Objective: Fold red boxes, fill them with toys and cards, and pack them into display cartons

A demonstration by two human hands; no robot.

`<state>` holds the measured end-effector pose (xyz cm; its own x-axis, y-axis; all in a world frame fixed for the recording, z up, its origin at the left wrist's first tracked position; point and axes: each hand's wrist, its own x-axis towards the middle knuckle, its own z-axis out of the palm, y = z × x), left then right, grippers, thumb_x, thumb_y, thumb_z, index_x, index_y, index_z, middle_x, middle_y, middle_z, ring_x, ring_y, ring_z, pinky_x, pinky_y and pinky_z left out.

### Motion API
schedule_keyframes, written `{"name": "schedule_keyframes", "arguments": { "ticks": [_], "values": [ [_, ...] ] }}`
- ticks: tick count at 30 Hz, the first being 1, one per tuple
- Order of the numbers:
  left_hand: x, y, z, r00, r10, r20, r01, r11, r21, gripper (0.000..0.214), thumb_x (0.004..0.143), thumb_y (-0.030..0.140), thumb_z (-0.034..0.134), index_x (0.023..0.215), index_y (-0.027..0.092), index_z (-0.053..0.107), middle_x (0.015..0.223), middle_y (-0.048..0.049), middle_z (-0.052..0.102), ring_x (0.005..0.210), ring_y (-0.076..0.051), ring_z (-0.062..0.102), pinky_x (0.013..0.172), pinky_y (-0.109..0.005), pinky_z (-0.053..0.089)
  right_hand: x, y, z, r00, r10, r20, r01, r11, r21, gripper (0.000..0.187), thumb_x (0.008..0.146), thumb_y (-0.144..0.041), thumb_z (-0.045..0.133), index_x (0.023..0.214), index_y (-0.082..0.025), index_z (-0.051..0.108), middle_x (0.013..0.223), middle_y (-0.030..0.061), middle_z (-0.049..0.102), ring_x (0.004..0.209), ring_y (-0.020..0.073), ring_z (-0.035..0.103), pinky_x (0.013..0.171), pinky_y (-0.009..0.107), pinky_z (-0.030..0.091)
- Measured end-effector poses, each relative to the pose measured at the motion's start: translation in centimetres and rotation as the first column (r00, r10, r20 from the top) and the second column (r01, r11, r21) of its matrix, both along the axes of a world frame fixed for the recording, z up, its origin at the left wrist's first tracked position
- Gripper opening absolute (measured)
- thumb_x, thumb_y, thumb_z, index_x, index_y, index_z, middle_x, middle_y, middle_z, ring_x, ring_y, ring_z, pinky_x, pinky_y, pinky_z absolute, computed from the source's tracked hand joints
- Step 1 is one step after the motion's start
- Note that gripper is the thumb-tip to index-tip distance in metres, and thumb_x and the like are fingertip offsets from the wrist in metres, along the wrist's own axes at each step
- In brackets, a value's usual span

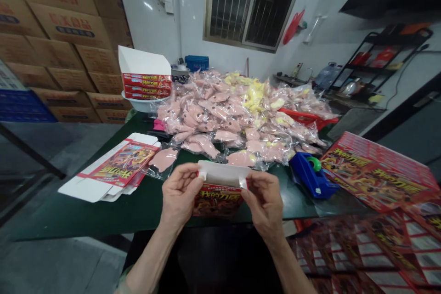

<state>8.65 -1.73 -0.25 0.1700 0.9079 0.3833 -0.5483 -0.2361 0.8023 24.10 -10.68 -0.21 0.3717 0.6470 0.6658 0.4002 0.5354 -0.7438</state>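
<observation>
A small red printed carton (pixel 218 201) with yellow lettering is held upright at the front edge of the table, its white flap (pixel 223 170) raised. My left hand (pixel 182 193) pinches the carton's left top corner between thumb and fingers. On the other side, my right hand (pixel 264 197) grips the right top corner in the same way. Just beyond the carton lies a heap of clear bags (pixel 220 115) with pink, animal-shaped pieces inside, some with yellow ones. The carton's inside is mostly hidden from me.
Flat cartons (pixel 120 165) are stacked on the green table (pixel 69 220) at left. A blue tape dispenser (pixel 313 177) stands at right beside packed red boxes (pixel 379 170). A white basin (pixel 138 102) holds more cartons. Brown shipping boxes (pixel 65 23) line the left wall.
</observation>
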Motion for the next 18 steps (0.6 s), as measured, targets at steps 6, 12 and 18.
{"name": "schedule_keyframes", "arguments": {
  "ticks": [6, 12, 18],
  "values": [
    [-0.9, 0.3, 1.2, 0.98, -0.196, -0.032, 0.196, 0.981, 0.003, 0.021, 0.073, 0.02, 0.069, 0.094, 0.019, 0.066, 0.084, -0.0043, 0.065, 0.075, -0.013, 0.061, 0.067, -0.022, 0.05, -0.2, -0.4, 0.7, 0.989, 0.14, 0.037, -0.137, 0.986, -0.091, 0.031, 0.086, -0.011, 0.053, 0.112, -0.027, 0.053, 0.101, 0.0023, 0.054, 0.093, 0.0122, 0.056, 0.078, 0.023, 0.048],
    [-1.3, 0.5, 1.1, 0.959, -0.282, -0.026, 0.283, 0.95, 0.13, 0.002, 0.077, 0.021, 0.064, 0.076, 0.019, 0.065, 0.091, -0.0055, 0.062, 0.088, -0.018, 0.059, 0.078, -0.03, 0.048, -0.7, -1.1, 0.3, 0.982, -0.04, 0.186, 0.043, 0.999, -0.013, 0.027, 0.085, -0.006, 0.05, 0.103, -0.024, 0.058, 0.104, 0.005, 0.053, 0.097, 0.015, 0.054, 0.081, 0.03, 0.046],
    [-2.3, -0.2, 1.9, 0.935, -0.296, -0.198, 0.329, 0.929, 0.166, 0.015, 0.076, 0.028, 0.066, 0.085, 0.018, 0.059, 0.099, -0.0093, 0.062, 0.094, -0.022, 0.059, 0.076, -0.032, 0.049, -0.6, -1.9, 0.8, 0.981, -0.012, 0.194, 0.031, 0.995, -0.091, 0.025, 0.083, -0.019, 0.059, 0.108, -0.021, 0.059, 0.11, 0.0092, 0.053, 0.103, 0.0217, 0.054, 0.084, 0.036, 0.046]
  ]
}}
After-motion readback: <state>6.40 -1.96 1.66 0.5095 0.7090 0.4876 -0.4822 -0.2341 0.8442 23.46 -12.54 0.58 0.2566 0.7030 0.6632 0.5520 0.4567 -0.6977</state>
